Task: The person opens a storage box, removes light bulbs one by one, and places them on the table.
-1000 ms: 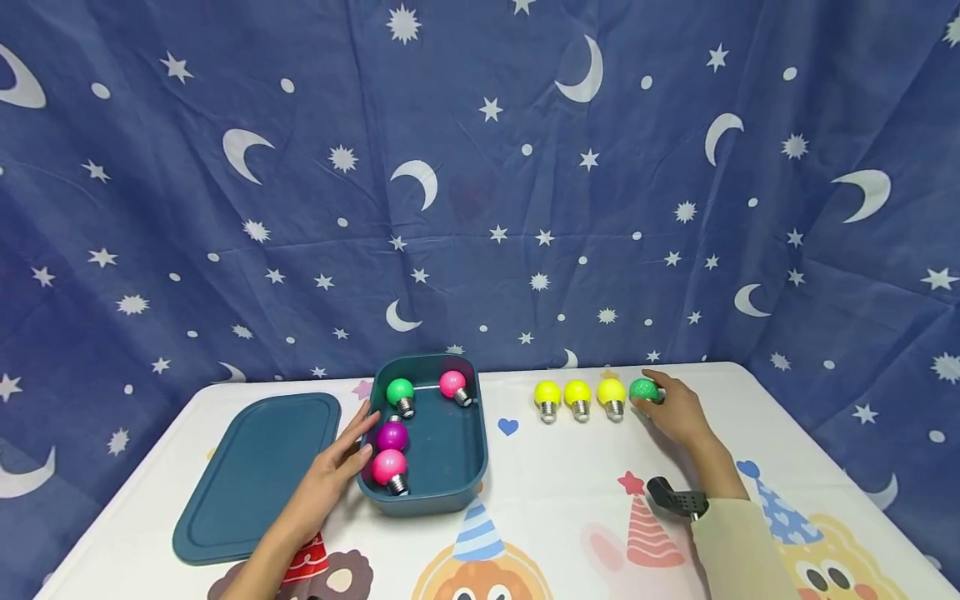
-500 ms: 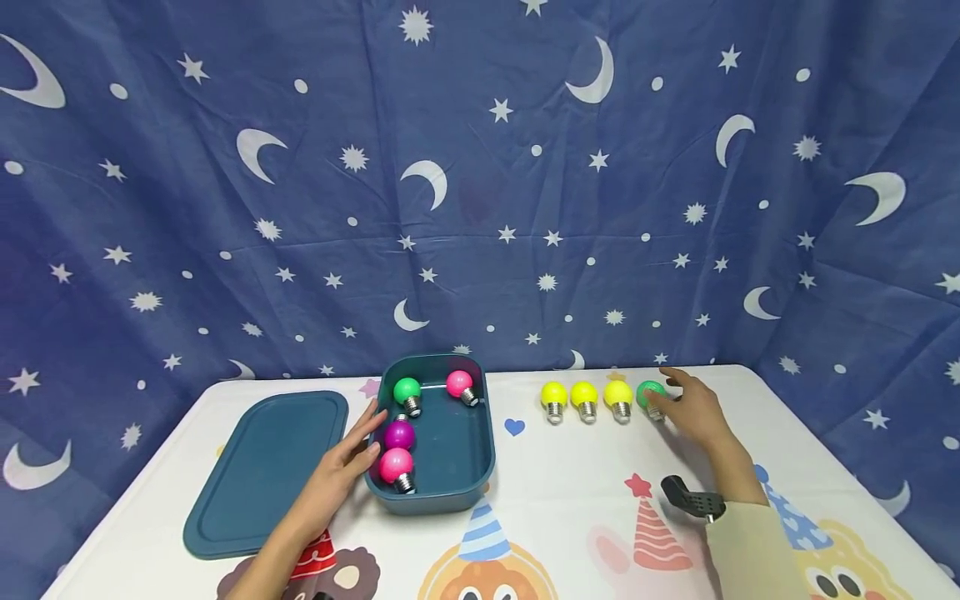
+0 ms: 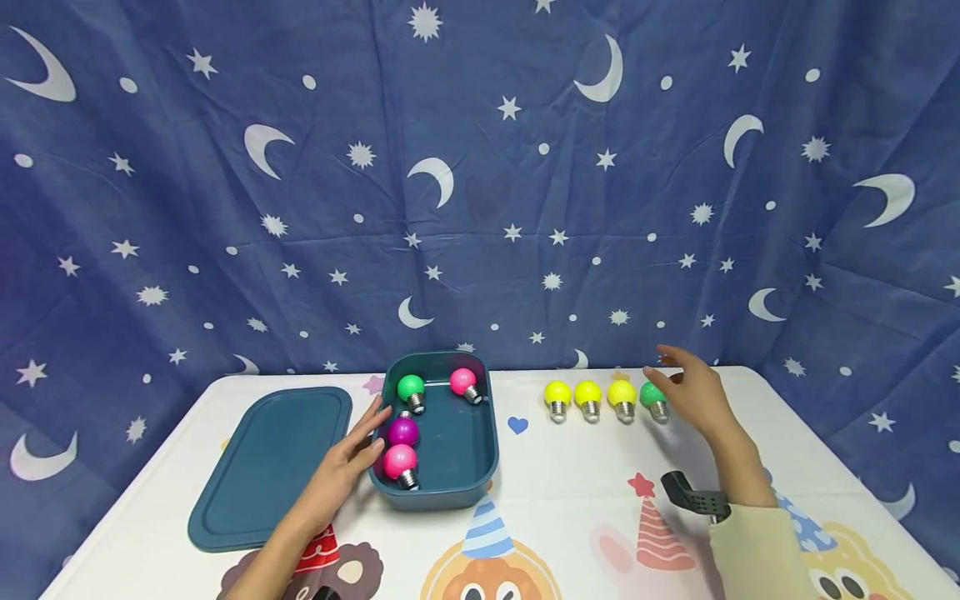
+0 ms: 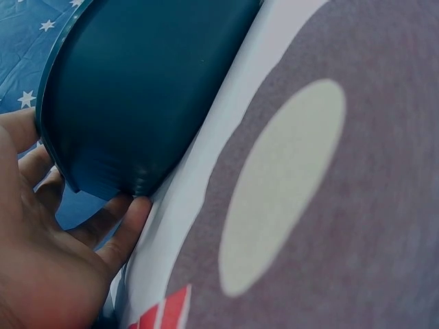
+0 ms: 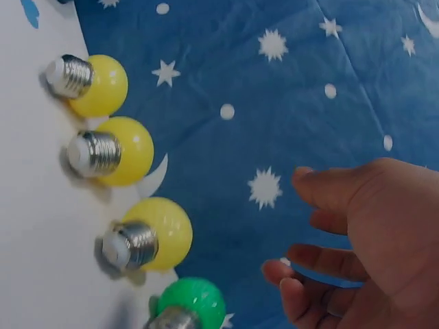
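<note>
My left hand rests its extended fingers against the left side of a dark teal bin; the left wrist view shows the fingertips on the outer wall. Inside lie a green light bulb, a purple one and two pink ones. My right hand hovers with loosely bent fingers just right of and above another green bulb. In the right wrist view nothing is between its thumb and fingers. That bulb ends a row on the cloth, beside three yellow bulbs, metal bases toward me.
A flat teal lid lies left of the bin, partly behind the left forearm. A white cloth with cartoon prints covers the table. A blue curtain with stars and moons hangs behind its far edge.
My right hand has let go of the green bulb at the row's right end and lifted away from it. The left hand stays at the bin. The head view has shifted slightly.
</note>
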`<state>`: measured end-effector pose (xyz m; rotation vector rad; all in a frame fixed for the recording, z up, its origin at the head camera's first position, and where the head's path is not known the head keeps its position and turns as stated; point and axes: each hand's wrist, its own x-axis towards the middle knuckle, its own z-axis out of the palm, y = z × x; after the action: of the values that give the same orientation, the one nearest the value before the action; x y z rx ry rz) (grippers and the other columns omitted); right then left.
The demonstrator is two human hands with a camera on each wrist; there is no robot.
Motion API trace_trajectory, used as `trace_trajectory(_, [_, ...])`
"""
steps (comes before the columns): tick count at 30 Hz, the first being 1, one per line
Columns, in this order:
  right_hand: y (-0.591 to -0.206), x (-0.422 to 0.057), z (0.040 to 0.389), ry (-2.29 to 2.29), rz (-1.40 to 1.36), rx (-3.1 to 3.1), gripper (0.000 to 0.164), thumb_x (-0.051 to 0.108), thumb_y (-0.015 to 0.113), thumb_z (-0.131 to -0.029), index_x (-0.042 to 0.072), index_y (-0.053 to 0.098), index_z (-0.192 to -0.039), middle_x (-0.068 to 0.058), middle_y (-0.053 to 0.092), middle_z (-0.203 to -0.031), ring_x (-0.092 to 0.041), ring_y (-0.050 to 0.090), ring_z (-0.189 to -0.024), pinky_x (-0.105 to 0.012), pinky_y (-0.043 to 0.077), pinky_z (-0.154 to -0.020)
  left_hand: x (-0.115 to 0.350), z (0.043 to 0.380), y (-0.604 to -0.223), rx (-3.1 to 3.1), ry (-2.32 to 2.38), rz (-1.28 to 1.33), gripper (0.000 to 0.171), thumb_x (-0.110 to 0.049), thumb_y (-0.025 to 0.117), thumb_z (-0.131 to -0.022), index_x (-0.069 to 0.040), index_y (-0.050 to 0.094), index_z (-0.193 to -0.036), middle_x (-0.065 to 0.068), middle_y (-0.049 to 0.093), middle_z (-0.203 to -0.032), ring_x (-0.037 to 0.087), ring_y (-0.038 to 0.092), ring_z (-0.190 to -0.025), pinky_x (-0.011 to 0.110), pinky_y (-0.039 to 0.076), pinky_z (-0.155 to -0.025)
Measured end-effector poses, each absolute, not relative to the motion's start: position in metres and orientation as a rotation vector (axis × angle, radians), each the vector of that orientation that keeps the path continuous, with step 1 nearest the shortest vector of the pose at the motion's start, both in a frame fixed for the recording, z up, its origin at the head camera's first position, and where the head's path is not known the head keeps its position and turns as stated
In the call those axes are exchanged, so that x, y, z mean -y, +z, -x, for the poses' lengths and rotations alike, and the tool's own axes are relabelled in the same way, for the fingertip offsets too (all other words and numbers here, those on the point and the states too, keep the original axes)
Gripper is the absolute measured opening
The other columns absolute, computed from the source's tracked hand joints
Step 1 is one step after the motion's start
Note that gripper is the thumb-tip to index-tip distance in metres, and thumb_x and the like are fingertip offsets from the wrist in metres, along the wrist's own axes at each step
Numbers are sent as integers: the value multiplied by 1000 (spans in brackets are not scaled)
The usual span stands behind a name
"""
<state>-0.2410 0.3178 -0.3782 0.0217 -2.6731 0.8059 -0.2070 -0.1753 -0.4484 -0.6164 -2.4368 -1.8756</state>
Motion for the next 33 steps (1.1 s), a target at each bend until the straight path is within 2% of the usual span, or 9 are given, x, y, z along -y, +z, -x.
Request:
trace_trajectory(4, [-371, -308, 238, 802, -80, 2666, 53, 24, 60, -95, -5, 46, -136, -31, 53, -124, -44, 58, -99, -53, 49, -81, 174, 208, -447, 2439, -1878, 625, 50, -23, 50, -100, -11, 38, -148, -3, 15, -159, 32, 14, -143, 21, 21, -105])
trace_trajectory(7, [-365, -300, 236, 810, -104, 2665, 52, 23, 61, -95, -4, 46, -137, -29, 54, -124, -41, 58, -97, -51, 51, -79, 174, 209, -446, 2430, -1884, 644, 50, -22, 49, -101, -11, 37, -148, -2, 14, -159, 34, 14, -142, 9, 22, -98])
trace_trajectory(14, [-360, -275, 234, 820, -166, 2640, 51, 19, 63, -93, 0, 48, -137, -26, 56, -124, -35, 60, -95, -45, 53, -72, 177, 207, -446, 2420, -1890, 639, 50, -17, 49, -101, -9, 36, -148, -1, 14, -159, 31, 8, -144, 4, 22, -96])
trace_trajectory(22, [-352, -226, 233, 895, -362, 2566, 48, 17, 66, -91, 5, 52, -135, -19, 58, -123, -28, 62, -94, -42, 53, -72, 175, 207, -445, 2398, -1925, 645, 49, -16, 49, -101, -7, 37, -147, 0, 15, -159, 29, 6, -144, 4, 22, -97])
trace_trajectory(29, [-348, -176, 237, 966, -488, 2573, 46, 20, 66, -92, 9, 54, -135, -14, 58, -123, -22, 62, -93, -36, 54, -74, 175, 207, -447, 2412, -1908, 633, 48, -19, 50, -100, -14, 39, -147, -2, 16, -159, 26, 8, -144, 5, 22, -98])
trace_trajectory(33, [-353, -148, 240, 995, -576, 2563, 46, 16, 68, -90, 7, 55, -132, -13, 59, -122, -20, 63, -91, -31, 54, -71, 176, 205, -448, 2418, -1910, 622, 49, -20, 50, -100, -13, 39, -147, -3, 16, -158, 26, 8, -144, 5, 22, -98])
